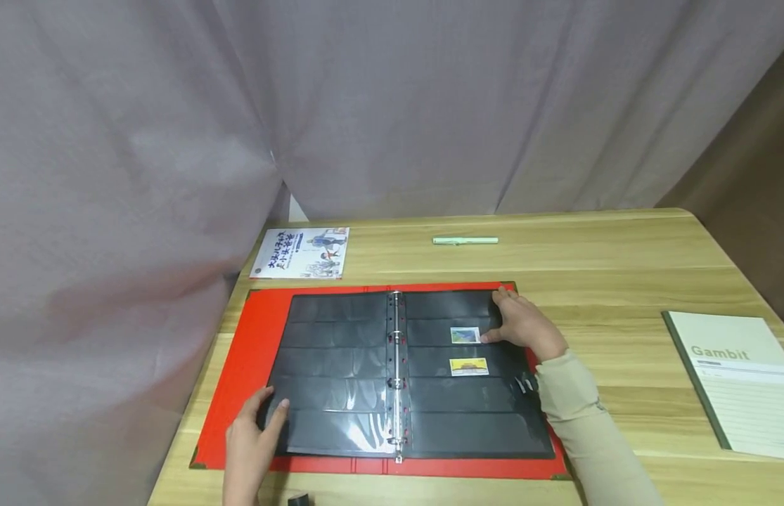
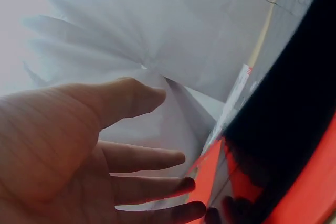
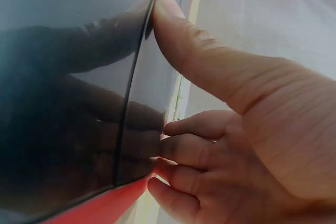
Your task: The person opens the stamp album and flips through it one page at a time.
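Observation:
A red ring binder [image 1: 225,397] lies spread on the table with black pocket pages on both sides of its metal rings [image 1: 397,365]. On the right page [image 1: 474,436] are two stamps, a blue-green one [image 1: 465,335] and a yellow one [image 1: 469,367]. My right hand [image 1: 524,325] rests at that page's upper outer edge. Its thumb touches the page beside the blue-green stamp; the other fingers reach the edge, fairly straight. By the lower outer edge of the left page [image 1: 335,362] is my left hand [image 1: 252,436], thumb and fingers spread, holding nothing.
Behind the binder lie a white picture booklet [image 1: 299,253] and a pale green pen [image 1: 465,240]. A notebook [image 1: 736,383] is at the far right of the wooden table. A small black object [image 1: 299,500] shows at the bottom edge. Grey curtain [image 1: 392,105] hangs behind.

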{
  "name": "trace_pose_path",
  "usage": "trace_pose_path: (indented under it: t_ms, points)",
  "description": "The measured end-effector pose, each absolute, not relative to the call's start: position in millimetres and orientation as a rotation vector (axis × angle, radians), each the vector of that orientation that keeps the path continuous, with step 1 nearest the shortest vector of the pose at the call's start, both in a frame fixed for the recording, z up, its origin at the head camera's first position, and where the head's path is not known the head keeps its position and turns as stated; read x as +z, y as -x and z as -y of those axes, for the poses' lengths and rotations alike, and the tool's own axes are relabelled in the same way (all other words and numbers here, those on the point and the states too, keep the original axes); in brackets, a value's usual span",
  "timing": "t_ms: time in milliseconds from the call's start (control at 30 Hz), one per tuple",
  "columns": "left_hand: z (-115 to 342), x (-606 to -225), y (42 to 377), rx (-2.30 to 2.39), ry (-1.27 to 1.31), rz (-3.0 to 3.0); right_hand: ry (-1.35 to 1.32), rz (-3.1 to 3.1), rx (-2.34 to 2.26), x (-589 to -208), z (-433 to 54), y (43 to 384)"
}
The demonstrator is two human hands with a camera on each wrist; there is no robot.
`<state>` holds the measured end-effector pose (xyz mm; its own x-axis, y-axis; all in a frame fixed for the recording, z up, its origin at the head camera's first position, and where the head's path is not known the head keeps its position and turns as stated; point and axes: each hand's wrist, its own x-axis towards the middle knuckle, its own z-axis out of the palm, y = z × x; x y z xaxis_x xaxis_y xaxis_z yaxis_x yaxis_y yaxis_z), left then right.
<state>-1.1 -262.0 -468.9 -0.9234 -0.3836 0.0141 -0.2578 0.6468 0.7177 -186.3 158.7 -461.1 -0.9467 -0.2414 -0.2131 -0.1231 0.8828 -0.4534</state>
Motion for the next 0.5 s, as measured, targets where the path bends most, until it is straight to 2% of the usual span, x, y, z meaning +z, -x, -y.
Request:
trace_pose_path:
  t_ms: [500]
  points:
    - [259.6, -473.9, 8.1, -1.045, -0.498, 2.920, 0.495, -2.953, -0.639, -465.4, -152.3, 176.2]
